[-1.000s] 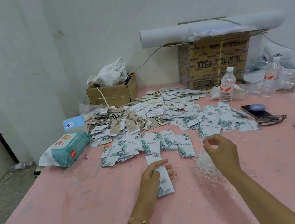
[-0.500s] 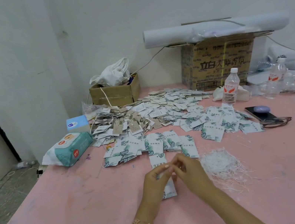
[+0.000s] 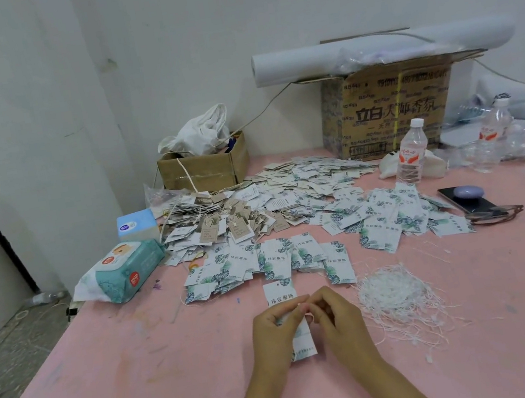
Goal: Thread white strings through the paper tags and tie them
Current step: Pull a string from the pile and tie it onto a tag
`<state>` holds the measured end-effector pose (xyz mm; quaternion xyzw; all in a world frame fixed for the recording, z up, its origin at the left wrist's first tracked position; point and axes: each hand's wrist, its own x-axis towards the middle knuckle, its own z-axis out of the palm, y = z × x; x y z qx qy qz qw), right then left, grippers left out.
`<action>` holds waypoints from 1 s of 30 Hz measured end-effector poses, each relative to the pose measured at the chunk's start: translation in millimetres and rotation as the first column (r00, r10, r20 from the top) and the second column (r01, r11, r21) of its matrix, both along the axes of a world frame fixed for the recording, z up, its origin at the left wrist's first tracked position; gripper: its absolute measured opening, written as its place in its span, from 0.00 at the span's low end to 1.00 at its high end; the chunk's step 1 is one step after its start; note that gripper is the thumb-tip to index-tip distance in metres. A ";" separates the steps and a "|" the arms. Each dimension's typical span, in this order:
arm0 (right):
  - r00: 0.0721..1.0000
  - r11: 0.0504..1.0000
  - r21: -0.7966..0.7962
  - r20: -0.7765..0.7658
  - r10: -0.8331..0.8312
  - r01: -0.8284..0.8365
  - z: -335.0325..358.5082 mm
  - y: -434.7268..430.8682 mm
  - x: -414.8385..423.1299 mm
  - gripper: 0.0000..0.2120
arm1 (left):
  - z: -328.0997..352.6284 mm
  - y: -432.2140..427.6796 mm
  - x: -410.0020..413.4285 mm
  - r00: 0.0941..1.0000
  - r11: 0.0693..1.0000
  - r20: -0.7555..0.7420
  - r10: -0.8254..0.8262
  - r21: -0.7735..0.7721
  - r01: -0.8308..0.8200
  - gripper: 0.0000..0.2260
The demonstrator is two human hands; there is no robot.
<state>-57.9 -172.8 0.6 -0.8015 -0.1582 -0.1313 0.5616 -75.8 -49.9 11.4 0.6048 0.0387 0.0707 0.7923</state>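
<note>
Left hand (image 3: 274, 330) fingers gripped the tag (image 3: 280, 294); right hand (image 3: 342, 322) fingers pinched its top edge (string too fine to see). A steadier tag would have eased threading.

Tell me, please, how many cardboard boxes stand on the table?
2: a small open box behind the tag pile, and a large printed box to its right, under a white roll. Others may be hidden behind clutter.

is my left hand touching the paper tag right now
Touching. The head view shows the left hand with its fingers curled round the paper tag, gripping it near its middle.
</note>
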 end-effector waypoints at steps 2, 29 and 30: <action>1.000 1.000 0.021 -0.007 0.004 -0.004 0.1 -0.3 0.2 0.08 | 0.4 -0.1 0.1 1.000 1.000 0.003 0.006 -0.014 -0.006 0.07; 0.907 0.048 0.950 -0.308 0.287 0.307 14.3 -36.2 12.7 0.05 | -3.9 7.4 8.1 0.979 0.968 -0.115 0.169 -0.167 -0.186 0.04; 0.906 -0.026 0.953 -0.278 0.320 0.302 16.1 -39.3 10.7 0.09 | -4.2 5.1 7.5 0.984 0.984 -0.099 0.150 -0.080 -0.158 0.04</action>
